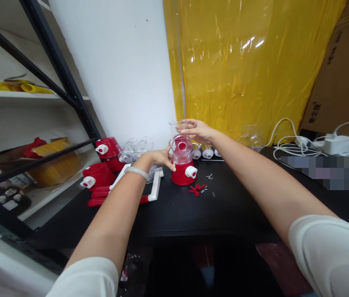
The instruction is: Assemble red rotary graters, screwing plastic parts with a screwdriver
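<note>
A small red toy machine base (183, 174) with a white knob stands on the black table (223, 206). A clear plastic globe (181, 149) sits on it. My left hand (159, 158), with a pale bangle on the wrist, touches the left side of the globe and base. My right hand (195, 130) rests on top, fingers over a clear plastic cup (176, 126) that sits above the globe. Small red plastic pieces (196, 189) and tiny screws lie just right of the base.
Two more red bases (97, 176) (108, 152) and clear domes (134, 149) lie at the left by a white frame (155, 187). Metal shelving (53, 62) is at left, yellow plastic sheeting (239, 62) behind, white cables and chargers (316, 144) at right.
</note>
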Action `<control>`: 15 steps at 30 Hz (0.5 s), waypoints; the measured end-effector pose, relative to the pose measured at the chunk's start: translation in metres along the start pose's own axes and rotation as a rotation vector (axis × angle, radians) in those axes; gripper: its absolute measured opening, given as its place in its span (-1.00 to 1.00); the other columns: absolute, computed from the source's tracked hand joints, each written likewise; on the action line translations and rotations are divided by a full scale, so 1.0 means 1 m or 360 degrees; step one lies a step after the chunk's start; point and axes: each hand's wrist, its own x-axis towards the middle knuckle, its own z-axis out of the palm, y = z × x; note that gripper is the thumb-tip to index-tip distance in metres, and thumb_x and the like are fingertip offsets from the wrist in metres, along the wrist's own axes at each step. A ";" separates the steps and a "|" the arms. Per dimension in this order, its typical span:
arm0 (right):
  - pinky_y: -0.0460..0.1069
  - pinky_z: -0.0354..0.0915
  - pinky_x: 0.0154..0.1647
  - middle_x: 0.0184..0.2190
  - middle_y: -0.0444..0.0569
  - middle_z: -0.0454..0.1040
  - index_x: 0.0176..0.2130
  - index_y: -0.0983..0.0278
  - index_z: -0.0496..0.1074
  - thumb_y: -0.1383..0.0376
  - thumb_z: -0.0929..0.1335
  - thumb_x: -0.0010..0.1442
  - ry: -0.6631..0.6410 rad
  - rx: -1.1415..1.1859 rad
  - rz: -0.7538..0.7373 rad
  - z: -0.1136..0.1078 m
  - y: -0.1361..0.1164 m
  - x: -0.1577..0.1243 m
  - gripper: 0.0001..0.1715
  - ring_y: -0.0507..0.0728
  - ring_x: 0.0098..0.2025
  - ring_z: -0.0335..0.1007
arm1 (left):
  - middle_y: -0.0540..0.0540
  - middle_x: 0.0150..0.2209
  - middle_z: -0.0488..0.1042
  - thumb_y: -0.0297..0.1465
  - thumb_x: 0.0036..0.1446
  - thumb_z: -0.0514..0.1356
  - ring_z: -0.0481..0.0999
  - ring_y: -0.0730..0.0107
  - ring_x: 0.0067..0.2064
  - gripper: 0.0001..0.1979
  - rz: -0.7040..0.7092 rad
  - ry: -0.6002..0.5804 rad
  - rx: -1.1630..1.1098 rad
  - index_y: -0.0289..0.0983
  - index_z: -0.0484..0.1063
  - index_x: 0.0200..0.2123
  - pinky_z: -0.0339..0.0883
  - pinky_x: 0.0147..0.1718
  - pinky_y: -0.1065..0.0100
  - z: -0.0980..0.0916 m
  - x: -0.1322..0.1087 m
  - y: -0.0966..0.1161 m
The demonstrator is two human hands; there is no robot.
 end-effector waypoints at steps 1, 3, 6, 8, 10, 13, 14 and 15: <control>0.14 0.34 0.14 -0.16 0.00 0.56 -0.14 0.27 0.38 0.51 0.49 -0.10 -0.0018 0.0009 0.0009 -0.002 0.000 0.001 -0.49 0.09 -0.05 0.49 | -0.32 -0.15 0.58 -0.47 -0.54 0.53 0.60 0.08 -0.18 0.49 -0.0056 0.0031 0.0014 -0.27 -0.37 0.37 0.40 -0.09 -0.07 -0.001 -0.001 -0.001; 0.13 0.31 0.17 -0.13 0.03 0.56 -0.16 0.28 0.42 0.49 0.48 -0.07 -0.0042 0.0027 0.0008 -0.007 0.000 0.002 -0.57 0.09 -0.05 0.50 | -0.33 -0.12 0.57 -0.46 -0.52 0.53 0.59 0.08 -0.14 0.55 -0.0200 0.0078 0.0063 -0.28 -0.53 0.36 0.37 -0.05 -0.05 -0.001 -0.002 -0.002; 0.13 0.30 0.18 -0.09 0.05 0.56 -0.18 0.27 0.45 0.46 0.48 -0.04 -0.0011 0.0009 -0.0013 -0.015 0.000 -0.002 -0.63 0.10 0.00 0.48 | -0.40 -0.06 0.53 -0.45 -0.50 0.53 0.57 0.07 -0.07 0.60 -0.0303 0.0150 0.0109 -0.34 -0.69 0.31 0.34 0.01 -0.02 0.000 -0.005 0.001; 0.14 0.32 0.17 -0.06 0.05 0.55 -0.18 0.26 0.45 0.44 0.48 -0.03 0.0030 -0.0019 -0.0009 -0.020 -0.002 -0.008 -0.64 0.12 0.04 0.46 | -0.44 -0.02 0.50 -0.43 -0.48 0.53 0.56 0.05 -0.05 0.59 -0.0333 0.0173 0.0134 -0.36 -0.70 0.31 0.32 0.03 0.00 0.002 -0.008 0.003; 0.15 0.34 0.15 -0.06 0.05 0.55 -0.18 0.25 0.45 0.40 0.48 -0.02 0.0075 -0.0021 0.0003 -0.028 -0.005 -0.016 -0.65 0.13 0.05 0.45 | -0.46 0.03 0.47 -0.40 -0.44 0.53 0.55 0.02 -0.03 0.56 -0.0339 0.0165 0.0137 -0.35 -0.65 0.32 0.32 0.04 0.01 0.005 -0.012 0.005; 0.14 0.37 0.11 -0.13 0.01 0.56 -0.25 0.23 0.43 0.31 0.49 0.01 0.0241 0.0019 -0.0064 -0.045 -0.010 -0.030 -0.74 0.14 0.02 0.47 | -0.52 0.13 0.36 -0.35 -0.40 0.52 0.50 -0.03 0.04 0.47 -0.0282 0.0192 0.0130 -0.30 -0.49 0.37 0.33 0.04 0.03 0.007 -0.024 0.006; 0.13 0.39 0.08 -0.17 -0.01 0.57 -0.28 0.22 0.41 0.27 0.49 0.02 0.0321 0.0040 -0.0105 -0.050 -0.011 -0.036 -0.75 0.14 0.00 0.48 | -0.52 0.18 0.31 -0.34 -0.39 0.52 0.46 -0.06 0.09 0.43 -0.0244 0.0220 0.0148 -0.27 -0.40 0.38 0.32 0.04 0.04 0.009 -0.028 0.007; 0.12 0.41 0.05 -0.21 -0.03 0.57 -0.30 0.21 0.40 0.24 0.49 0.03 0.0396 0.0066 -0.0143 -0.056 -0.012 -0.041 -0.75 0.14 -0.03 0.49 | -0.51 0.22 0.25 -0.31 -0.38 0.51 0.41 -0.09 0.15 0.38 -0.0187 0.0259 0.0183 -0.23 -0.31 0.39 0.31 0.06 0.03 0.010 -0.033 0.008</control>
